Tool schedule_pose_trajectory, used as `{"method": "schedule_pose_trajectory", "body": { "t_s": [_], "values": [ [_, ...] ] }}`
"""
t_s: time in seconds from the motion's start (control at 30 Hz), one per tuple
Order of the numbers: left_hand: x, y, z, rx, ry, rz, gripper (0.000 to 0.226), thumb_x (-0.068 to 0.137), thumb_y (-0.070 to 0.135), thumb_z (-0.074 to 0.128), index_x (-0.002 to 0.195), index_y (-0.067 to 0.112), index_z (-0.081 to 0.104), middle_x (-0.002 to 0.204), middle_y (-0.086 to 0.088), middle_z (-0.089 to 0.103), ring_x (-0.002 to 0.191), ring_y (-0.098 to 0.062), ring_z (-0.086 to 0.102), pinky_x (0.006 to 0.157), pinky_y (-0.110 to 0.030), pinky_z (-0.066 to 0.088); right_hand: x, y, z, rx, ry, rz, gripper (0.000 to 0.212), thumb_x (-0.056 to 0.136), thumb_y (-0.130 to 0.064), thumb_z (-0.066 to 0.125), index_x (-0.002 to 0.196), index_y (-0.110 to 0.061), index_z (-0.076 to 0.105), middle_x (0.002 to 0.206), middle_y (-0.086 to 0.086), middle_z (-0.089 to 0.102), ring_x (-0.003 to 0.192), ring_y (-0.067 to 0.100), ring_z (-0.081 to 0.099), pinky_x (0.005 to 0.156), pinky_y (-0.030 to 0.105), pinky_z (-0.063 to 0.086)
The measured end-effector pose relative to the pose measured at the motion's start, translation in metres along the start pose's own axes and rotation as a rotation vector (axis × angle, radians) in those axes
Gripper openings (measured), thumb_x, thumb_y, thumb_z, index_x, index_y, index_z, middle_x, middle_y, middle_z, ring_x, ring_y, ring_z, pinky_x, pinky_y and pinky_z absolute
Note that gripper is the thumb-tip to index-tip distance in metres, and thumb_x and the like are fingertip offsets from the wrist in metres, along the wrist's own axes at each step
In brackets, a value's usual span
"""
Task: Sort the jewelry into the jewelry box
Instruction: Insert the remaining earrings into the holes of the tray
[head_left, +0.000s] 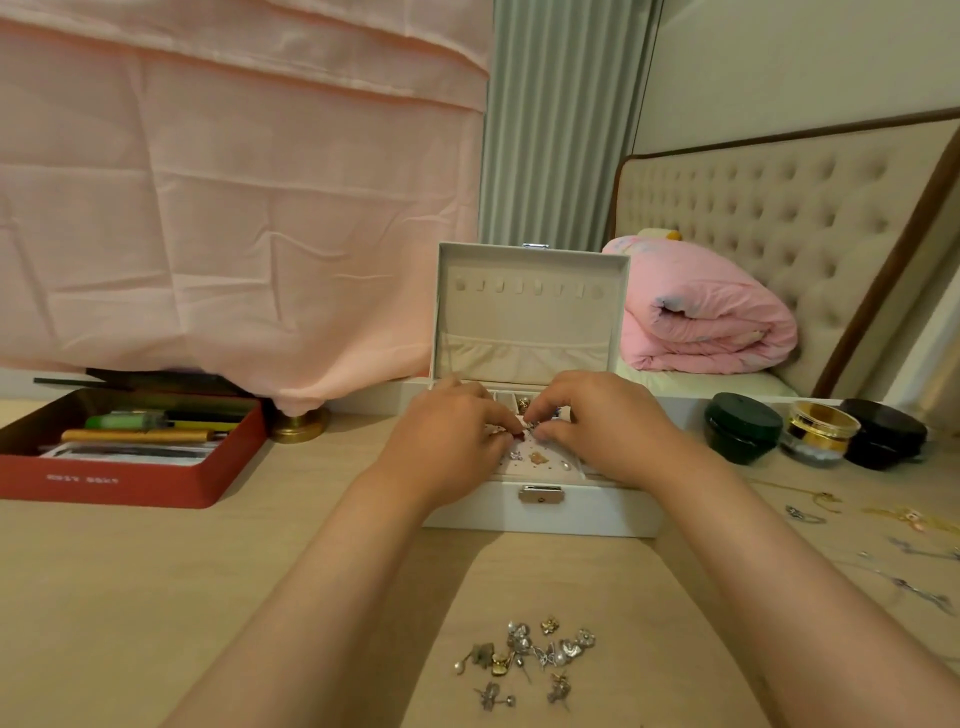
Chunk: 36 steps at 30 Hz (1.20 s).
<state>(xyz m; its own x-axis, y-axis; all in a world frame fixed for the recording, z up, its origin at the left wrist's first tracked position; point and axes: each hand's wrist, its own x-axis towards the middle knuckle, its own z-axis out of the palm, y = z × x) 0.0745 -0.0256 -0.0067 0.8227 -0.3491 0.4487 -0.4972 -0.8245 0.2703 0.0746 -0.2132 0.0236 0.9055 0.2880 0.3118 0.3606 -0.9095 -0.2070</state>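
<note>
Head view: the white jewelry box (587, 512) stands open on the table (156, 597), lid upright. The left hand (447, 431) and right hand (602, 421) meet over its front tray, fingers curled, both pinching one small silver earring (531, 426). A heap of loose earrings (530, 654) lies on the table between the forearms.

A red tin (130, 483) of pens is set at the left; a green jar (743, 426), a gold-lidded jar (821, 431) and a black jar (883, 434) are lined up at the right.

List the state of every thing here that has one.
jewelry box: open, lid upright.
left hand: pinching a small silver piece over the box.
right hand: pinching the same piece.
loose earrings: piled on the table.
red tin: open, no lid on.
green jar: lidded.
black jar: lidded.
</note>
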Motion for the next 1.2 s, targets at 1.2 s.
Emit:
{"method": "schedule_pose_trajectory", "body": {
  "t_s": [1.2],
  "values": [
    [0.001,0.0,0.0,-0.038,0.006,-0.02,0.022,0.09,0.032,0.058,0.105,0.037,0.073,0.101,0.008,0.068,0.104,-0.019,0.05,0.093,-0.038,0.044,-0.002,-0.013,0.002,-0.227,0.074,-0.007,0.012,0.09,-0.036,0.064,0.091,-0.038,0.076,0.096,-0.012,0.072,0.095,0.016,0.064,0.076,0.031,0.049]
  ]
}}
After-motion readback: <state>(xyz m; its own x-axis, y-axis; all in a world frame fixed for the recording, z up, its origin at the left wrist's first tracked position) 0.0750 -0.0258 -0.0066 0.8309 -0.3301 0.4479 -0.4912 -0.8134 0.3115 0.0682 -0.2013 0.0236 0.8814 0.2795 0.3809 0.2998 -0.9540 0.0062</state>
